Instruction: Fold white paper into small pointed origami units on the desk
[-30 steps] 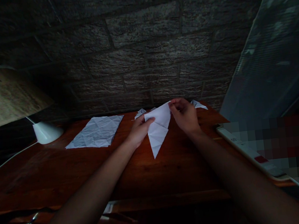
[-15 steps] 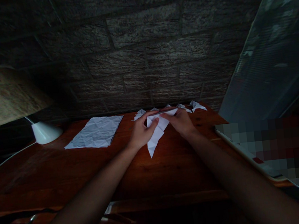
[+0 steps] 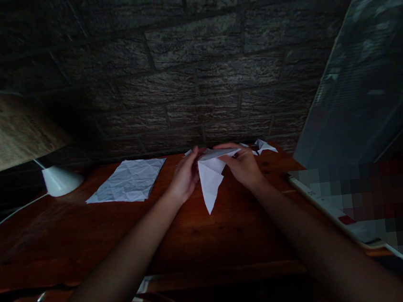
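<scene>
A white folded paper (image 3: 211,176) is held up over the wooden table, one long pointed flap hanging down toward me. My right hand (image 3: 243,165) pinches its right side, thumb on the near face and fingers behind the top edge. At the paper's left edge, my left hand (image 3: 185,174) is closed against it; the thumb points up along the corner and the fingertips are partly hidden. Behind my hands, small folded paper pieces (image 3: 265,146) lie along the wall, partly covered by my hands.
A stack of creased paper sheets (image 3: 127,182) lies left on the wooden table (image 3: 210,236). A lamp with a white base (image 3: 60,180) stands at far left. On the right is a pale flat device (image 3: 327,205) with a cable. A stone-block wall (image 3: 194,79) rises behind.
My left thumb has come off the paper's front face and moved to its upper left edge. The paper has turned slightly, its flap now hanging straighter and wider.
</scene>
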The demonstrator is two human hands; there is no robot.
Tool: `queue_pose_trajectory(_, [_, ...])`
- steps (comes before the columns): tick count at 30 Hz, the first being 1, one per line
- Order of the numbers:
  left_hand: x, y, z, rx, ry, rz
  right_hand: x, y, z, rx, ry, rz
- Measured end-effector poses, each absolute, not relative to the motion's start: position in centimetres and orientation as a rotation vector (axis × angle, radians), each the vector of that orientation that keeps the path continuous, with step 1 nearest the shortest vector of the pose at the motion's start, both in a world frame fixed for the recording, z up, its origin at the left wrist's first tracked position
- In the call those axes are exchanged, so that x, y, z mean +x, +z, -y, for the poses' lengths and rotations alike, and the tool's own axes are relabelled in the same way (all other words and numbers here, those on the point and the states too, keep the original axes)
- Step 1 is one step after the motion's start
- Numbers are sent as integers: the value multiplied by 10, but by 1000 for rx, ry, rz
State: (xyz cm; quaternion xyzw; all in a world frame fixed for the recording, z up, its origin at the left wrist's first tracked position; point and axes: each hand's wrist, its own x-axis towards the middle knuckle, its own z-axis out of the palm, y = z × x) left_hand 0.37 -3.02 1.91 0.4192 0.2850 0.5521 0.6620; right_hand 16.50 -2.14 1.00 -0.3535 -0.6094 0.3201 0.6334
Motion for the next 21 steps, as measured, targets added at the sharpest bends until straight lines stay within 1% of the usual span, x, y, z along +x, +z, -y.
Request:
queue_pose_trajectory(9, [-3, 23, 30, 849, 1075, -660, 165, 12, 25, -787, 790, 1434])
queue_pose_trajectory(21, [-8, 23, 27, 919, 1072, -649, 163, 15, 28, -844, 934, 1466])
